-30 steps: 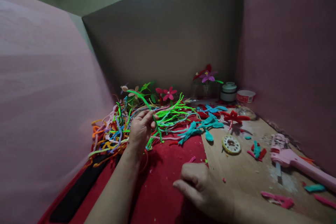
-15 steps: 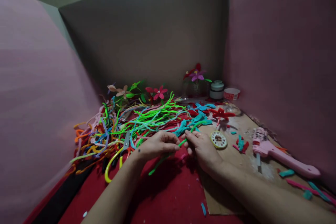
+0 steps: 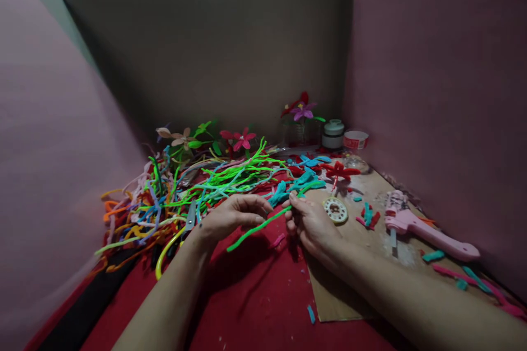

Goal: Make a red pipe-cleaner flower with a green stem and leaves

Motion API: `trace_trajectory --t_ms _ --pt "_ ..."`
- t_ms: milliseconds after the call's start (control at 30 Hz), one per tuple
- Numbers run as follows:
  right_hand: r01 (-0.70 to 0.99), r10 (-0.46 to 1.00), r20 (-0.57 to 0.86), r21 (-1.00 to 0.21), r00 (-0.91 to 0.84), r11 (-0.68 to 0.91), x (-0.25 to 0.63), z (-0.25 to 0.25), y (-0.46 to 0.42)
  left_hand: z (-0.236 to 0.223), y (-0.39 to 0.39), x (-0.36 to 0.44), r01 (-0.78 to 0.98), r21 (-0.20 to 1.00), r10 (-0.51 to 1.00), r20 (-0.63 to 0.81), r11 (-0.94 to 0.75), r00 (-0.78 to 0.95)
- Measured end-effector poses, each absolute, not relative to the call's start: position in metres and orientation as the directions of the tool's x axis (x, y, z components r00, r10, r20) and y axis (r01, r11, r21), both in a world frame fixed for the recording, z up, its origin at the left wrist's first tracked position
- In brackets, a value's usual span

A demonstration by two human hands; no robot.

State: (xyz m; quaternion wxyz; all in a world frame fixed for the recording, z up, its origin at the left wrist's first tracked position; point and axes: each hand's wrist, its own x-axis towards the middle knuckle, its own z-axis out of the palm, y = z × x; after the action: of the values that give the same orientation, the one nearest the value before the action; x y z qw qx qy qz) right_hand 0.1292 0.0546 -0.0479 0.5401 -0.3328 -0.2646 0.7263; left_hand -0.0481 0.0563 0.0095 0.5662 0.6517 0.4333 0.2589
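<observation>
A green fuzzy stem (image 3: 255, 232) is pinched in the grip of the right hand (image 3: 313, 226) above the red surface (image 3: 247, 321); just beside it, the grip of the left hand (image 3: 230, 217) is held spread.

Person, two bare arms in view. Left forearm (image 3: 164, 285): enters at the bottom edge, left of centre; uncovered from the frame edge to the wrist, broad low down, narrowing upward. One small, dark, roundish spot (image 3: 201, 225) at the left wrist; whether mole or ink mark, cannot tell. Left hand (image 3: 234, 216), mid-frame: ungloved, fingers (image 3: 256, 202) slim. Right forearm (image 3: 403, 292): enters from the lower right, likewise bare, thickest near the frame edge, tapering to the wrist. Right hand (image 3: 316, 228), right of centre: ungloved, surface plain. Nail detail too small to read.
</observation>
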Motion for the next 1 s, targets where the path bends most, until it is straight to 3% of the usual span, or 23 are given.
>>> trace_trajectory --t_ms 200,367,467,533,633,800,1000 --pt "-0.62 0.952 -0.227 -0.723 -0.205 -0.305 0.129 -0.045 0.054 0.015 0.053 -0.042 0.377 0.921 0.794 -0.159 -0.095 0.587" --pt "-0.633 0.937 -0.112 -0.71 -0.332 -0.309 0.128 -0.043 0.049 0.013 0.051 -0.039 0.371 0.912 0.753 -0.12 -0.173 0.647" --pt "-0.613 0.934 -0.103 -0.729 -0.341 -0.305 0.126 -0.049 0.049 0.008 0.056 -0.041 0.405 0.888 0.842 -0.037 -0.219 0.538" --pt "-0.579 0.931 -0.119 -0.753 -0.345 -0.311 0.124 -0.053 0.049 0.003 0.065 -0.046 0.511 0.802 0.917 0.109 -0.31 0.384" --pt "-0.505 0.932 -0.105 -0.817 -0.346 -0.279 0.123 -0.056 0.049 -0.003 0.087 -0.057 0.806 0.506 0.94 0.295 -0.306 0.171" --pt "-0.396 0.934 -0.074 -0.892 -0.35 -0.219 0.122 -0.058 0.047 -0.001 0.126 -0.075 0.906 0.366 0.931 0.357 -0.214 0.076" --pt "-0.399 0.931 -0.083 -0.887 -0.356 -0.231 0.122 -0.057 0.046 0.007 0.155 -0.084 0.965 0.228 0.938 0.345 -0.131 0.046"
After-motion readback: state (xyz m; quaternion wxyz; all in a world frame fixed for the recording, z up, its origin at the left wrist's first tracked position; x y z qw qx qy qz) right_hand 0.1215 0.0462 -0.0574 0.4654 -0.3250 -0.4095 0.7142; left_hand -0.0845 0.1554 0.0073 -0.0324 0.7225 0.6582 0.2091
